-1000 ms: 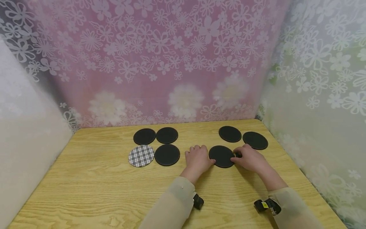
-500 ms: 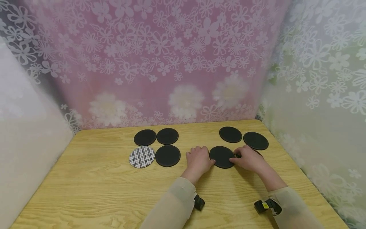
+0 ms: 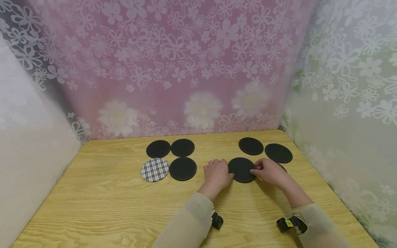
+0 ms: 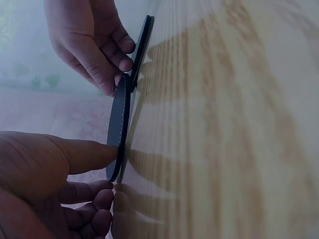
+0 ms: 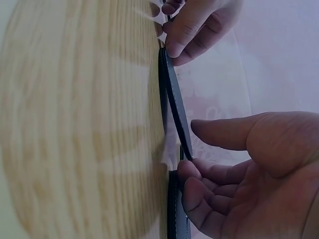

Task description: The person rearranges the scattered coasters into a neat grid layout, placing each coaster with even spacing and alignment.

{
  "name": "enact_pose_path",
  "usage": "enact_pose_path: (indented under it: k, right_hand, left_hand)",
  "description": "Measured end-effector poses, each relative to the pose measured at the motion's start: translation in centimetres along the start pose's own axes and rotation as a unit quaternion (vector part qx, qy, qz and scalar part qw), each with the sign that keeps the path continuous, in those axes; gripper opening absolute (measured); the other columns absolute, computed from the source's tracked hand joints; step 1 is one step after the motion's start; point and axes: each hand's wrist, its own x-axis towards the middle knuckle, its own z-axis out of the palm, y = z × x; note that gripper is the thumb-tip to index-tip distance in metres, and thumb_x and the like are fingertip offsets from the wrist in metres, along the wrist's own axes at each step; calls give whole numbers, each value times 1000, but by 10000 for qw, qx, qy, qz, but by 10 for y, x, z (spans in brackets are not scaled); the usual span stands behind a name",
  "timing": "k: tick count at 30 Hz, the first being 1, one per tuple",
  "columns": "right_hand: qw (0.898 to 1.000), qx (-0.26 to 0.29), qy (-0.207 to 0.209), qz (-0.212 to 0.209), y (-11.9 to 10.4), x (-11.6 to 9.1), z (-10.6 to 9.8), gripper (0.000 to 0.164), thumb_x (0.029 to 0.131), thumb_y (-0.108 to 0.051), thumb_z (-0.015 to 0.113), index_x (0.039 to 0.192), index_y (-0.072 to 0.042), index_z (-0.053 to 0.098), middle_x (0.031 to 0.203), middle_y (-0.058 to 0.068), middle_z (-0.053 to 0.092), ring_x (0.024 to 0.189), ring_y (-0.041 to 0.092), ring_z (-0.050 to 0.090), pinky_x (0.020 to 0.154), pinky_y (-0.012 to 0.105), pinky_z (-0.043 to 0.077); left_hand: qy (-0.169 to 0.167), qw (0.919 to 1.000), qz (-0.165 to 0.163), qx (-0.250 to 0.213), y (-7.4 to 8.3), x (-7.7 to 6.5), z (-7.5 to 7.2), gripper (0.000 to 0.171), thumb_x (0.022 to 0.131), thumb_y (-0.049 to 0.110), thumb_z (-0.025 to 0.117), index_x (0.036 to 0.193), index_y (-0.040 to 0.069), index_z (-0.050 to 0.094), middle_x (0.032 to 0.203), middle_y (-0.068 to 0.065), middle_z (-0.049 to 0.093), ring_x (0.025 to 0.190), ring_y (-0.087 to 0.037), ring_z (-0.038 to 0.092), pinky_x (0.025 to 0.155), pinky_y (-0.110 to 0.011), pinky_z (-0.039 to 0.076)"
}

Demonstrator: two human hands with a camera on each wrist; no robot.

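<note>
At the left on the pale yellow wood-grain bench (image 3: 108, 206), toward the rear edge, four flat round discs form a close group. A black disc at rear left (image 3: 158, 148) lies beside a black disc at rear right (image 3: 182, 147); in front of them are a white disc with black plaid lines (image 3: 155, 169) and, at its right, a black disc in front (image 3: 183, 168).

Right of the bench's middle, the left hand (image 3: 217, 173) has its fingers bent, and its thumb and index finger grip the left edge of a round black leather-look disc with stitched rim (image 3: 241, 168). This disc is tilted, its right side raised from the bench. The right hand (image 3: 270, 171) pinches that raised side between thumb and fingers.

Behind, toward the rear right corner, lie a black disc (image 3: 251, 146) and, just beside it, another black disc (image 3: 278, 153). Close under the right hand's fingers lies a dark flat disc (image 5: 173, 209), which the head view mostly hides.

Both beige sleeves (image 3: 187, 224) have a small black device at the wrist; the right device (image 3: 282, 224) carries a yellow label (image 3: 289, 223), too small to read.
</note>
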Motion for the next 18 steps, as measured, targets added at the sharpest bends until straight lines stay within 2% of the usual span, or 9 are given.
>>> enact_pose_path:
  k: [3, 9, 14, 18]
  right_hand:
    - [10000, 76, 51, 20, 1, 1, 1, 42, 108, -19, 74, 131, 14, 62, 110, 17, 68, 93, 26, 64, 84, 46, 56]
    - [9994, -6, 344, -30, 3, 3, 4, 34, 108, -16, 72, 125, 13, 65, 104, 15, 71, 87, 23, 68, 80, 44, 57]
    - [9983, 413, 413, 22, 4, 2, 6, 31, 109, -15, 71, 124, 12, 64, 100, 14, 72, 78, 21, 72, 75, 42, 59]
    - [9962, 743, 445, 24, 5, 1, 6, 31, 110, -13, 70, 126, 12, 62, 102, 16, 73, 79, 22, 74, 77, 42, 61]
  left_hand:
    - [-7, 10000, -19, -71, 0, 0, 0, 38, 100, 41, 85, 120, 11, 75, 109, -7, 67, 99, -26, 55, 94, -48, 45]
    - [27, 9998, 16, -187, -1, 0, 0, 36, 99, 39, 86, 117, 10, 75, 105, -7, 67, 98, -26, 57, 93, -47, 45]
    - [11, 9998, 30, -220, -3, 0, 0, 37, 99, 38, 86, 120, 9, 75, 107, -7, 69, 100, -27, 61, 91, -46, 46]
    - [23, 9996, 40, -268, -4, 1, -1, 37, 98, 38, 86, 118, 9, 75, 105, -7, 70, 99, -28, 63, 90, -46, 46]
